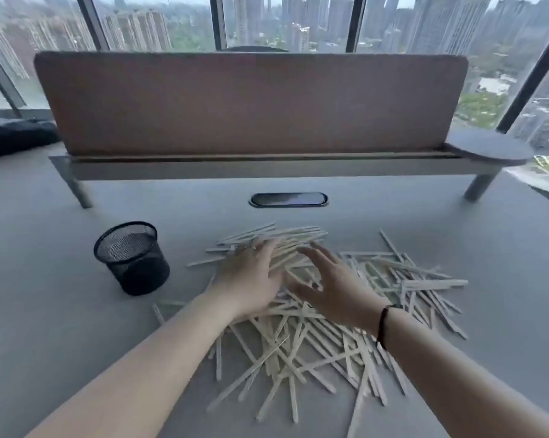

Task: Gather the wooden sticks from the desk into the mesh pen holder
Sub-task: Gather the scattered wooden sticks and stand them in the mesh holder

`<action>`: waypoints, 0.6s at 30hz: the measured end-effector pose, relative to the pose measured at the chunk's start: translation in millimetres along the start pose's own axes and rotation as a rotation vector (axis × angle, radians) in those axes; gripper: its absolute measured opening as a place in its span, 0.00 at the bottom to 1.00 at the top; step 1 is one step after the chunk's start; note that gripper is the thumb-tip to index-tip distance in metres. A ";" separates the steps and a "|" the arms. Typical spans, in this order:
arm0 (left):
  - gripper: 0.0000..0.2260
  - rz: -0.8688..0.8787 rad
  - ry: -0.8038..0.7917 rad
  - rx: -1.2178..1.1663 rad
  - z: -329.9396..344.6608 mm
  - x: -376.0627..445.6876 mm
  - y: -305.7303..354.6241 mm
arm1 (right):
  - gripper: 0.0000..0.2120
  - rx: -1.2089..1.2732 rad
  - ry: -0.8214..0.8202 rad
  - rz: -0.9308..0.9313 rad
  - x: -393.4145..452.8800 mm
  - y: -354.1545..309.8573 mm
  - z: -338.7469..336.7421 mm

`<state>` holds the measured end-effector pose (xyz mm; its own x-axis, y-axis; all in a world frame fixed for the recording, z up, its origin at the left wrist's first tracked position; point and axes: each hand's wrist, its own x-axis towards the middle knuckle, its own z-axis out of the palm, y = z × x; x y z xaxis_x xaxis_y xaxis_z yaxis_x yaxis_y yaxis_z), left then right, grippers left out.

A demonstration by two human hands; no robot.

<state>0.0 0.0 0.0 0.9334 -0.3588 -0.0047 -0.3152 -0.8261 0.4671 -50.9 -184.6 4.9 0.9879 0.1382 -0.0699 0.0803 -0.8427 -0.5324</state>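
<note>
I see a grey desk [61,311] before tall windows [282,20] onto towers, a brown divider panel [251,102] across the frame's middle. No writing is legible. Wooden sticks [314,346] sprawl at lower centre; the mesh pen holder [131,257] stands centre-left. My left hand [251,276] and right hand [333,286] spread flat over the pile, grasping nothing.

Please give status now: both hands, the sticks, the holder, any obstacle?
Left hand and right hand open, spread over wooden sticks. Sticks scattered on desk. Mesh pen holder upright at left, looks empty. Nothing in the way.
</note>
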 end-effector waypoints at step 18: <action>0.23 -0.025 0.124 0.055 56.6 -87.4 21.8 | 0.31 -0.271 0.245 -0.055 -56.3 27.0 49.5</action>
<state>-98.1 -11.2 -39.5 0.9539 -0.2846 0.0951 -0.2977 -0.8576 0.4194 -110.9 -189.4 -47.3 0.9809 0.0861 0.1743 0.1340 -0.9491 -0.2851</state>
